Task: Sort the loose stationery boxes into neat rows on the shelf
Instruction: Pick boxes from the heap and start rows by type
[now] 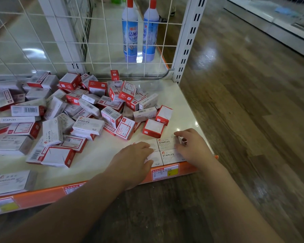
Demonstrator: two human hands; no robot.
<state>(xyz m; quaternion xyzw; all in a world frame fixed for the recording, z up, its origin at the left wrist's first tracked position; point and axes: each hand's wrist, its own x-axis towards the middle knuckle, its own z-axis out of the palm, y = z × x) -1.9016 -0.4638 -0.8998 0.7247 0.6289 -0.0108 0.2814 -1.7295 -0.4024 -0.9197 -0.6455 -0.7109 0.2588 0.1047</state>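
Note:
Several white STAPLES boxes lie flat in a tight block at the shelf's front right corner. My left hand rests flat on the block's left boxes, fingers straight. My right hand lies on the block's right edge with fingers curled against the boxes. A loose heap of red-and-white and grey stationery boxes covers the left and middle of the white shelf. Two red boxes stand just behind the block.
A white wire grid backs the shelf, and two blue bottles stand behind it. The white slotted upright marks the right end. An orange price strip runs along the front edge. Grey paper-clip boxes sit front left.

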